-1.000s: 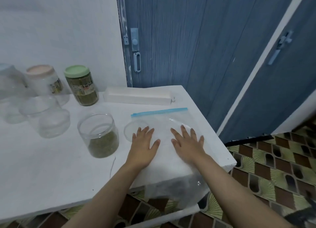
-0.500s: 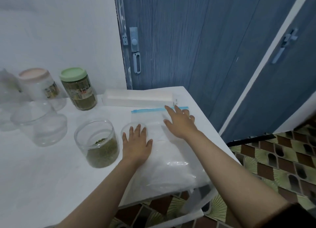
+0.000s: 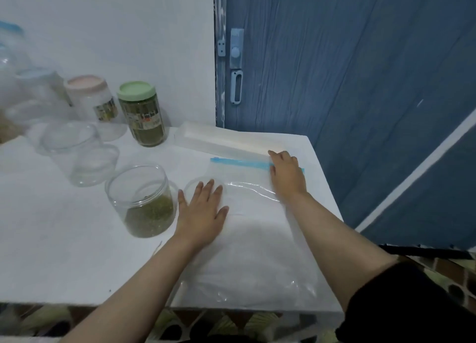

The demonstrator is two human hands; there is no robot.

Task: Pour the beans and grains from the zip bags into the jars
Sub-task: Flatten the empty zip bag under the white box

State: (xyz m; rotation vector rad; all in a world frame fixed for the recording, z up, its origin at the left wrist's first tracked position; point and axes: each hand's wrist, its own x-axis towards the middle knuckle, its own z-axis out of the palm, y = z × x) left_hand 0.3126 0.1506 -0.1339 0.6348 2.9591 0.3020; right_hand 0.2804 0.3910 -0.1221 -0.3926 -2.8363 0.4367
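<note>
Single head cam, wide-angle, looks forward and down from above near edge of table (image 3: 64, 252). Close range: forearms enter from bottom, both hands mid-frame. Wall (image 3: 128, 33) and door (image 3: 334, 85) fill top. Floor strip visible at bottom. No second view.

1. A white table (image 3: 64, 252) stands under both hands and reaches far to the left of them.
2. A long white box (image 3: 221, 140) lies on the table just beyond the right hand, near the far edge.
3. A blue door (image 3: 347, 85) rises behind the table, beyond the right hand, with a pale blue latch (image 3: 236, 67) on its left side.
4. A white wall (image 3: 116, 33) is beyond the left hand.
5. A patterned tile floor (image 3: 453, 273) shows to the right of the right arm.
</note>
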